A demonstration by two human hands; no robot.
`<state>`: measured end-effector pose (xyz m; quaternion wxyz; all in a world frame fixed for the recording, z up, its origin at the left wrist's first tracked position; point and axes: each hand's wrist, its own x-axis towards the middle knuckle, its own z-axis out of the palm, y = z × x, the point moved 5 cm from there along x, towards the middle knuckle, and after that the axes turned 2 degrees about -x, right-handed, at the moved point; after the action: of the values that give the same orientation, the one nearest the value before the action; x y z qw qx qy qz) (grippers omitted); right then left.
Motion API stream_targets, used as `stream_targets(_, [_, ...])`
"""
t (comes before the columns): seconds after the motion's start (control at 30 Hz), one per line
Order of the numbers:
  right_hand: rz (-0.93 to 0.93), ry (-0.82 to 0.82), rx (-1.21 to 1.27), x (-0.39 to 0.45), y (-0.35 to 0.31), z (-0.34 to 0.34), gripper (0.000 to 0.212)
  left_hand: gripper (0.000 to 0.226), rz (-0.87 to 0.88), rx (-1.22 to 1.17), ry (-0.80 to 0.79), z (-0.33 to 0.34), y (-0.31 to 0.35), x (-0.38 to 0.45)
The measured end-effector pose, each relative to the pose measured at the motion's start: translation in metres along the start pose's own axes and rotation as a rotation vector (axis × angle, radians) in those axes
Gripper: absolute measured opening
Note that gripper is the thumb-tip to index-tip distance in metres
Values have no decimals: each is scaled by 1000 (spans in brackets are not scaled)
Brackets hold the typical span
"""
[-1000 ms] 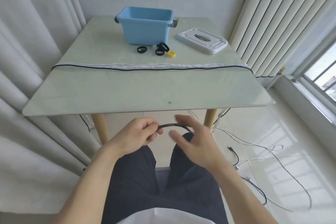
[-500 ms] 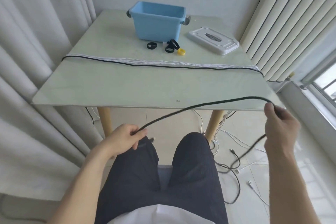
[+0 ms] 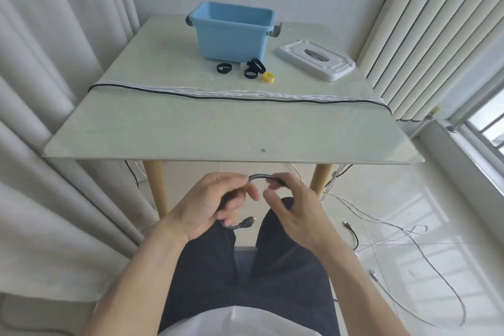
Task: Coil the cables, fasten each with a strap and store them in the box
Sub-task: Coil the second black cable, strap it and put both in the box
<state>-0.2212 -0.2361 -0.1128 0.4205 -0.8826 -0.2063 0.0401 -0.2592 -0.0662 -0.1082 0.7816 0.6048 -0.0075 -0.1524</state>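
Head view: both hands below the pale glass counter [image 3: 191, 128] edge, over the lap. Left hand [image 3: 215, 204] grips thin black cable [image 3: 261, 177], plug dangling; right hand [image 3: 294, 207] pinches the arc. Light-blue plastic box [image 3: 231, 33] sits far back.

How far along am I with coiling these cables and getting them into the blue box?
Early. No strapped coil shows anywhere, and what shows of the blue box holds none; its lid lies beside it. In hand: your left hand and right hand grip a black cable over your lap. Left: the cables across the table, the straps by the box, unused, and the boxing.
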Motion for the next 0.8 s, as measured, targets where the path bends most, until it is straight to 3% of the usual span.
stream_targets(0.1, [72, 91, 123, -1, -3, -5, 22, 40, -14, -28, 43, -13, -2, 0])
stream_targets(0.23, [166, 414, 272, 0, 4, -40, 21, 46, -80, -44, 69, -24, -14, -1])
stream_targets(0.4, [163, 646, 323, -1, 6, -63, 19, 43, -144, -23, -51, -16, -24, 0])
stream_targets(0.67, [258, 687, 384, -4, 19, -56, 16, 51, -221, 178, 16, -21, -32, 4])
stream_targets(0.73, [327, 645, 430, -3, 26, -54, 15, 55, -150, 93, 104, -28, -27, 2])
stream_targets(0.8, [366, 580, 408, -3, 33, -53, 25, 53, -3, -159, 153, -33, -18, 1])
